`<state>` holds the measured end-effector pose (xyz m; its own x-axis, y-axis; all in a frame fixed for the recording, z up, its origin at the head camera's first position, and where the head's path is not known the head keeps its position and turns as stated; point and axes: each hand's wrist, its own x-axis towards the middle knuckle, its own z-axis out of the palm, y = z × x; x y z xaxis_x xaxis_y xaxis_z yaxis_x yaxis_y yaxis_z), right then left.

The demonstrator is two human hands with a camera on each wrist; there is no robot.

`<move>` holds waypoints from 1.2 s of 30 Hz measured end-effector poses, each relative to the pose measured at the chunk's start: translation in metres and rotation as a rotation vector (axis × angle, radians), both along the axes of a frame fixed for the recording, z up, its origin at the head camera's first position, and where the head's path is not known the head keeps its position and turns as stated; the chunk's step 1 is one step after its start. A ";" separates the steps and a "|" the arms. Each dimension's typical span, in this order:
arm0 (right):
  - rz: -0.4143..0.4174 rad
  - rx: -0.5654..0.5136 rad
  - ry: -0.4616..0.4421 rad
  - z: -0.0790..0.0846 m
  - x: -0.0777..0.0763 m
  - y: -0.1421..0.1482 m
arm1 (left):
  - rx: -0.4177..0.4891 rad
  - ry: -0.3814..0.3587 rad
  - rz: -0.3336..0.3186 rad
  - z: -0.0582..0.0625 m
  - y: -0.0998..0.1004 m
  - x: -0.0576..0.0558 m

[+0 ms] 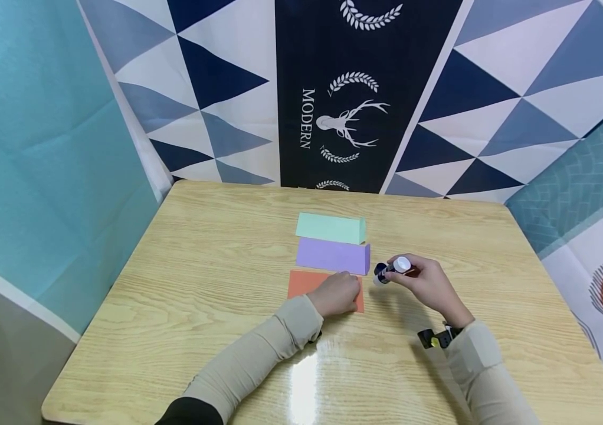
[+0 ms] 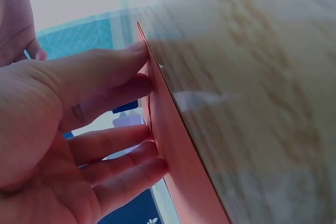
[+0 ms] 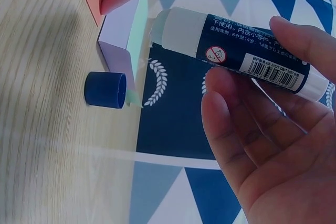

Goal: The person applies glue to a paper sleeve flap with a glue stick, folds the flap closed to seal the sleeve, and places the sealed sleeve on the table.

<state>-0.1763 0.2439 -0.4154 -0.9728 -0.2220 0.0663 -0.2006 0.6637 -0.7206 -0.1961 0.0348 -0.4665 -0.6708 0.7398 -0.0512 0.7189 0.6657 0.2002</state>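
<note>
An orange sheet of paper (image 1: pixel 301 284) lies on the table. My left hand (image 1: pixel 337 293) rests on its right part; in the left wrist view, thumb and fingertips press the orange paper (image 2: pixel 181 166) with fingers fairly straight. To the right, my right hand (image 1: pixel 434 288) holds an uncapped glue stick (image 3: pixel 252 51) between thumb and fingers. Its white end tilts toward the papers, above the table. The dark blue cap (image 3: pixel 105 90) stands on the table below the glue stick. Behind the orange sheet lie a purple paper (image 1: pixel 330 255) and a mint green paper (image 1: pixel 328 228).
The purple and green papers each have a raised fold along the right end. All lie on a wooden table (image 1: pixel 216 248) with rounded corners. A patterned cloth (image 1: pixel 238 77) hangs behind its far edge, and a teal one (image 1: pixel 41 147) at the left.
</note>
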 end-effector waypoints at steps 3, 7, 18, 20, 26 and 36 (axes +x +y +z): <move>0.000 0.000 -0.005 0.000 0.000 0.000 | 0.037 -0.060 0.021 0.000 -0.002 -0.003; 0.001 -0.009 -0.007 0.001 0.001 0.001 | 0.061 -0.109 0.033 0.001 -0.006 -0.006; -0.011 -0.014 -0.024 0.001 0.001 0.004 | 0.087 -0.106 0.058 0.000 -0.011 -0.006; -0.011 -0.013 -0.026 0.001 0.001 0.004 | 0.104 -0.091 0.072 0.002 -0.013 -0.009; -0.007 -0.016 -0.025 0.001 0.000 0.005 | 0.124 -0.066 0.138 0.011 -0.022 -0.023; -0.006 -0.018 -0.033 -0.003 -0.003 0.006 | 0.110 -0.102 0.222 0.012 -0.027 -0.046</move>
